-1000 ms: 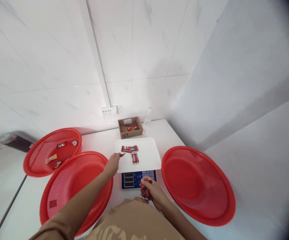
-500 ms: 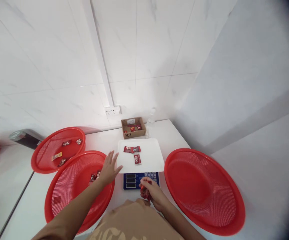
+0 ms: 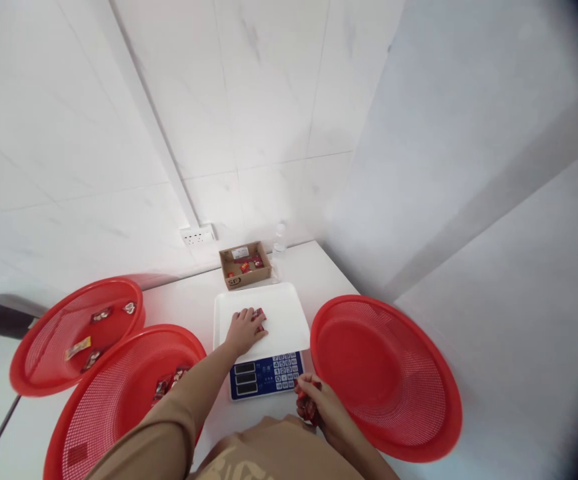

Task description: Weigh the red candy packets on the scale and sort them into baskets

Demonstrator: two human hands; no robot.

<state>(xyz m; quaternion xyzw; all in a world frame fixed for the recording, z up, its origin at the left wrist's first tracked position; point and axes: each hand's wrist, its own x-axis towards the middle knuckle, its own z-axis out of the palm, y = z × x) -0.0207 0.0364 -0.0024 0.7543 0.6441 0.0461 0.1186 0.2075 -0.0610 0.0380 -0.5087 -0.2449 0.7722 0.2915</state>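
My left hand (image 3: 243,329) lies on the white tray (image 3: 289,317) of the blue scale (image 3: 266,375), its fingers closing over the red candy packets (image 3: 259,315) there. Part of a packet shows past my fingertips. My right hand (image 3: 315,400) is near my body, in front of the scale, closed on red candy packets (image 3: 307,405). The near left red basket (image 3: 113,393) holds a few packets (image 3: 169,385).
A far left red basket (image 3: 69,333) holds several candies. An empty red basket (image 3: 383,373) lies to the right. A small cardboard box (image 3: 241,264) with candies and a clear bottle (image 3: 279,241) stand by the tiled wall, below a socket (image 3: 197,234).
My left hand dropped packets into the near left basket, then moved back onto the scale tray over the remaining packets. My right hand stayed closed near my body. The camera view shifted.
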